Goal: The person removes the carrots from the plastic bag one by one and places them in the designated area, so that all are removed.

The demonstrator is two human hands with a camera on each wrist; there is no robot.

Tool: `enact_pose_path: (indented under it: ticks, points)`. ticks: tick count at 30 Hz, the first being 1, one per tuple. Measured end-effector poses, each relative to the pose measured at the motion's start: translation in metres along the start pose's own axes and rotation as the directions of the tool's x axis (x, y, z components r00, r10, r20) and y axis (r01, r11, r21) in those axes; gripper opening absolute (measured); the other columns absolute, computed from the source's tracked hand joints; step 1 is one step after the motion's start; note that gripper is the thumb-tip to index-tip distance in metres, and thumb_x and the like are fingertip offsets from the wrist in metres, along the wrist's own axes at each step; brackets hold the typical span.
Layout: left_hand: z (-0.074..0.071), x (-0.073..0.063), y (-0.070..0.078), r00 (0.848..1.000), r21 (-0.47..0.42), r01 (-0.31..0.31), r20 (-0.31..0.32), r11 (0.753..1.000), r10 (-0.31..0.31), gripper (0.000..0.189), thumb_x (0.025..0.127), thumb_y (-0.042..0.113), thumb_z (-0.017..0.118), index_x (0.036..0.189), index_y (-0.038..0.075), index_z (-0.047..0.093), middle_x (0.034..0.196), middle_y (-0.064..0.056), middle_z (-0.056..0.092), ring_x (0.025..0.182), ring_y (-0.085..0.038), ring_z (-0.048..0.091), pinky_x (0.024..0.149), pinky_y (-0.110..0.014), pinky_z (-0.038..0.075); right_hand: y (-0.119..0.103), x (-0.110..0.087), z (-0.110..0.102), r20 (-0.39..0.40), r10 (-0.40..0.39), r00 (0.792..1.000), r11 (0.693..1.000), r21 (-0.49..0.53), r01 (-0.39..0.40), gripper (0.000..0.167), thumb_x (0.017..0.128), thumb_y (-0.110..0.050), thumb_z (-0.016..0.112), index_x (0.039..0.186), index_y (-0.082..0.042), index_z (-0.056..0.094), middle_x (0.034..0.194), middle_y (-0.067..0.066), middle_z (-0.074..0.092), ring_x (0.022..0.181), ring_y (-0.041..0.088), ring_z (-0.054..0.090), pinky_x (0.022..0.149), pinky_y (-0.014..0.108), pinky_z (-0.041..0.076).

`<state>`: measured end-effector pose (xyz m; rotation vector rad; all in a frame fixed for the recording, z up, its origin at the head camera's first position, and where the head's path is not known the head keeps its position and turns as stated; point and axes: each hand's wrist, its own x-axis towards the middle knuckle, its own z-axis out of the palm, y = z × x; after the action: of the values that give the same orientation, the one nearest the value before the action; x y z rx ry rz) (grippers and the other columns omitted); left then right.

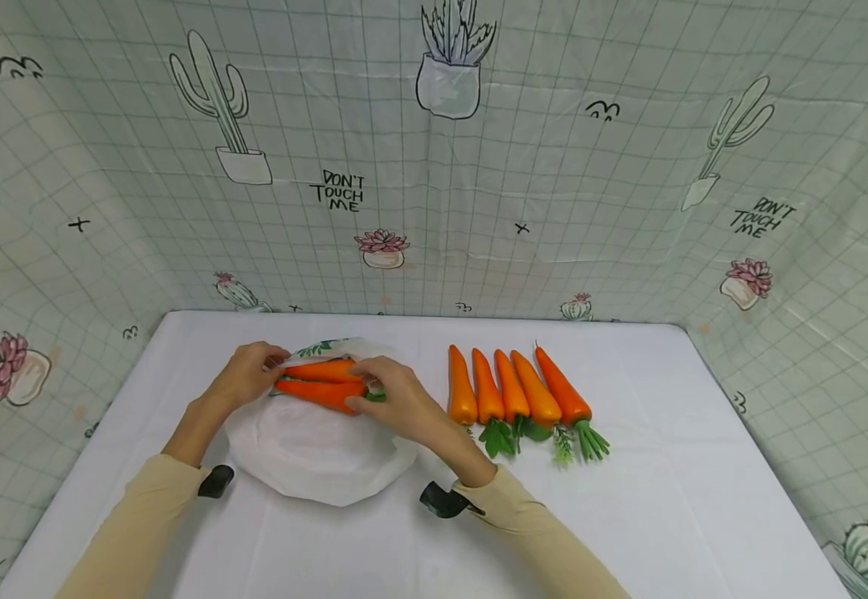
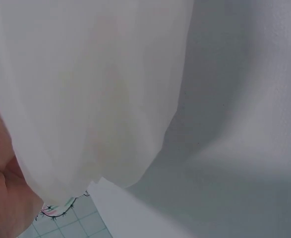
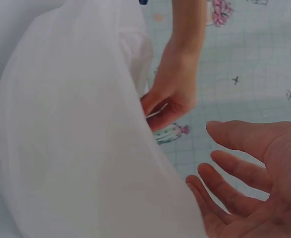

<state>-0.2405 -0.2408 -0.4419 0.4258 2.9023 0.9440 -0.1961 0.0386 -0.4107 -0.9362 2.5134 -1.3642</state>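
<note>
A white bag point(image 1: 321, 453) with a green leaf print lies on the table at left of centre, and two orange carrots point(image 1: 321, 393) show in its mouth. My left hand point(image 1: 249, 374) pinches the bag's rim at the left end of the mouth; the right wrist view also has this left hand point(image 3: 177, 84) with thumb and finger at the rim. At the carrots' leafy end is my right hand point(image 1: 396, 395), thumb and fingers spread apart. The right wrist view has this right hand point(image 3: 254, 178) beside the bag wall point(image 3: 81, 129), background showing between thumb and fingers.
Several more carrots point(image 1: 512, 387) lie side by side right of the bag, their green tops toward me. The white-covered table point(image 1: 673, 499) meets a grid-patterned cloth backdrop point(image 1: 463, 183) with cactus drawings at its back and sides.
</note>
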Motion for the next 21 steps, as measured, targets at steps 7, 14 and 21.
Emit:
enact_pose_path:
  ticks: [7,14,21]
  points:
    - [-0.002,-0.001,-0.002,1.000,-0.008,-0.013,0.006,1.000,0.013,0.026,0.095,-0.008,0.058,0.118,-0.017,0.065,0.114,-0.032,0.065,0.101,-0.045,0.065,0.090,-0.056,0.056,0.004,0.008,0.013,0.024,0.021,0.999,0.992,-0.126,-0.017,0.040,0.097,-0.014,0.073,0.133,0.001,0.062,0.135,0.015,0.062,0.121,0.030,0.059,0.104,0.039,0.050]
    - [-0.002,-0.002,-0.005,1.000,-0.019,-0.013,0.006,1.000,0.013,0.025,0.096,-0.008,0.059,0.119,-0.017,0.065,0.116,-0.034,0.064,0.102,-0.045,0.064,0.090,-0.056,0.056,0.008,0.014,0.022,0.033,-0.037,0.999,0.976,-0.215,0.043,0.037,0.094,-0.010,0.075,0.128,0.002,0.067,0.150,0.015,0.053,0.124,0.028,0.057,0.101,0.031,0.049]
    - [0.002,-0.003,-0.006,1.000,-0.019,0.016,0.004,1.000,-0.016,0.026,0.098,-0.007,0.058,0.121,-0.016,0.065,0.118,-0.034,0.064,0.104,-0.045,0.064,0.092,-0.055,0.055,0.015,0.016,0.031,0.018,-0.093,0.995,0.973,-0.210,0.095,0.027,0.091,-0.003,0.076,0.117,0.002,0.070,0.150,0.014,0.053,0.129,0.030,0.054,0.102,0.032,0.047]
